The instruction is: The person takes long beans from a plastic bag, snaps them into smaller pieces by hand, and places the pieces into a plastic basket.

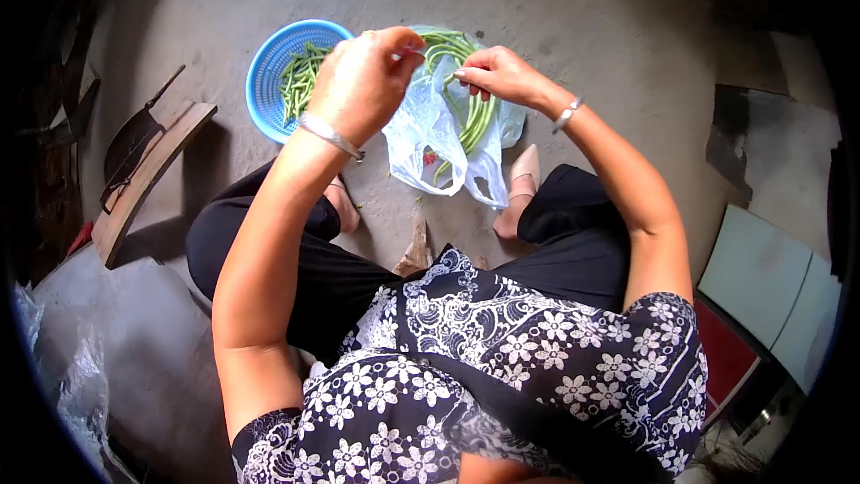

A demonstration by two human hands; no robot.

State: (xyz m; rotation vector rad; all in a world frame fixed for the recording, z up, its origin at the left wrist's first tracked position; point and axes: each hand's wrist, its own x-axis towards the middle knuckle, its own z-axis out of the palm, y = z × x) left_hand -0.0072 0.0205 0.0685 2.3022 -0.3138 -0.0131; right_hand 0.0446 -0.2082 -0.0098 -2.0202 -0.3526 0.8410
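Observation:
A blue plastic basket on the floor holds short pieces of green bean. To its right, long green beans lie on a thin translucent plastic bag. My left hand is raised between basket and bag, its fingers pinched together; what they hold, if anything, is too small to name. Over the long beans, my right hand has its thumb and fingers closed, and what is between them cannot be made out. Both wrists wear a silver bracelet.
At the left a cleaver lies against a curved wooden board. Crumpled clear plastic is at the lower left. Pale green panels and a red panel stand at the right. My feet flank the bag.

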